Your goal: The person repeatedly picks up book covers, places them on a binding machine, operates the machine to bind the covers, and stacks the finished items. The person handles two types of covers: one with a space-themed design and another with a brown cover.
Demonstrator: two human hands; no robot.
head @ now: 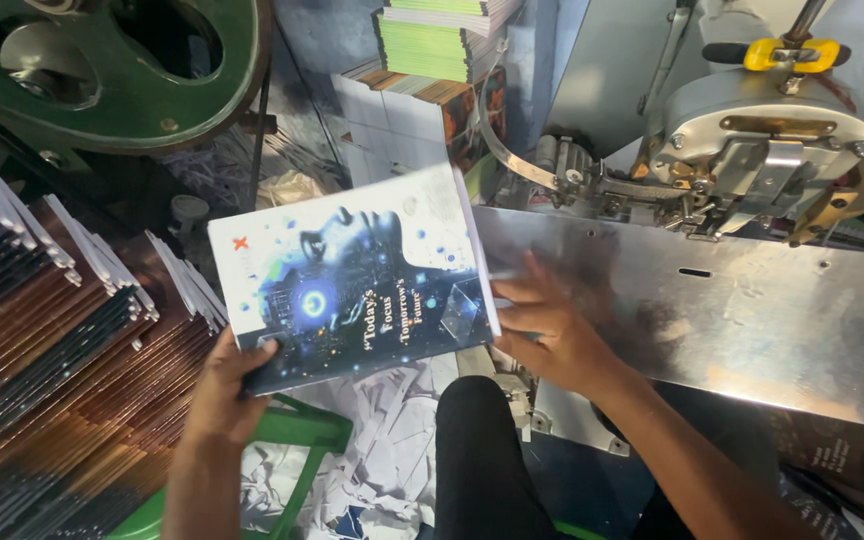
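Both hands grip a notebook with a dark blue and white printed cover, held in the air beside the stitching machine's steel tabletop. The left hand pinches its lower left corner; the right hand, fingers spread, presses the page edge. Stacked notebooks lie to the left

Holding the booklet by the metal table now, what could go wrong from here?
1. The left hand grips only the bottom corner of the booklet; it may sag or slip.
2. The right hand lies at the edge of the metal table, with the machine head just beyond, so the fingers could be at risk there.
3. Paper scraps below could hide a dropped booklet.
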